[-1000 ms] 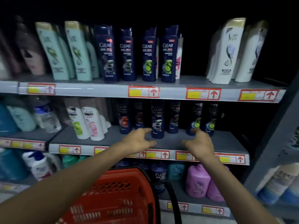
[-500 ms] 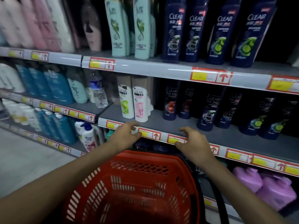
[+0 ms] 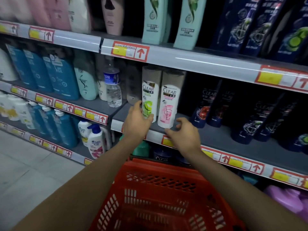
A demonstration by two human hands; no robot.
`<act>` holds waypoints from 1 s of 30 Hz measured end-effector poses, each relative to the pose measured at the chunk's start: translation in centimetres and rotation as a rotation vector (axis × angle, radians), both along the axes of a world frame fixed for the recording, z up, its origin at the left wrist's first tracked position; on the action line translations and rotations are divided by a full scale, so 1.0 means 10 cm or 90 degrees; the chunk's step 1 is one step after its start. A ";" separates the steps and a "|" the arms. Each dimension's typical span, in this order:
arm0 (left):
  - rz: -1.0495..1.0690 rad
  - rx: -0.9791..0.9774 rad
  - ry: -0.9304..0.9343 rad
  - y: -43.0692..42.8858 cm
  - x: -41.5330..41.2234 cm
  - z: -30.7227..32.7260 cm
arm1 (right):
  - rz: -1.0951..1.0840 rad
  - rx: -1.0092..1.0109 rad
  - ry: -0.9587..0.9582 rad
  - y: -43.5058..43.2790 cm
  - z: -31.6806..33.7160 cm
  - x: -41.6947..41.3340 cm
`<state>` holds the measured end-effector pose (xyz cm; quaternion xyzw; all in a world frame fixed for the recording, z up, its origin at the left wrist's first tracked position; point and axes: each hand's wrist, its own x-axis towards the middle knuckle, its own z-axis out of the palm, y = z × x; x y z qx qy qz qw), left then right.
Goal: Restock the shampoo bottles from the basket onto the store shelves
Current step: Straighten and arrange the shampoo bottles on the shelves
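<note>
Two white CLEAR shampoo bottles stand at the front of the middle shelf (image 3: 216, 139): one with a green label (image 3: 148, 94) and one with a pink label (image 3: 169, 104). My left hand (image 3: 136, 122) curls around the lower part of the green-label bottle, thumb in front and fingers at its left side. Just in front of the pink-label bottle's base, over the shelf edge, my right hand (image 3: 183, 134) hovers with fingers spread and holds nothing. The red basket (image 3: 158, 165) sits below my arms; its inside is dark and I make out no bottles in it.
Dark blue CLEAR bottles (image 3: 246, 120) fill the middle shelf to the right. A clear water bottle (image 3: 113, 87) and teal bottles (image 3: 61, 77) stand to the left. Mint green bottles (image 3: 155, 20) line the upper shelf. Pump bottles (image 3: 96, 140) sit on the lower shelf above the tiled floor (image 3: 25, 177).
My view has swung left and closer to the shelf. Both hands moved left from the dark bottles to the white ones, and my left hand has closed around the green-label bottle.
</note>
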<state>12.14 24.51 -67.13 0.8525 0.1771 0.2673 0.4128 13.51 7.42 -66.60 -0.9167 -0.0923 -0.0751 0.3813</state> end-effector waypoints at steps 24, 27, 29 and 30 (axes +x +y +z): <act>-0.036 -0.027 0.002 0.24 0.27 -0.24 | -0.187 -0.127 -0.068 0.54 -0.23 0.23; -0.023 0.034 0.060 0.21 0.25 -0.19 | -0.171 -0.105 -0.028 0.54 -0.17 0.23; 0.023 0.114 0.089 0.17 0.19 -0.15 | -0.148 -0.084 0.000 0.49 -0.14 0.23; 0.051 0.151 0.078 0.16 0.14 -0.13 | -0.134 -0.059 0.010 0.44 -0.12 0.22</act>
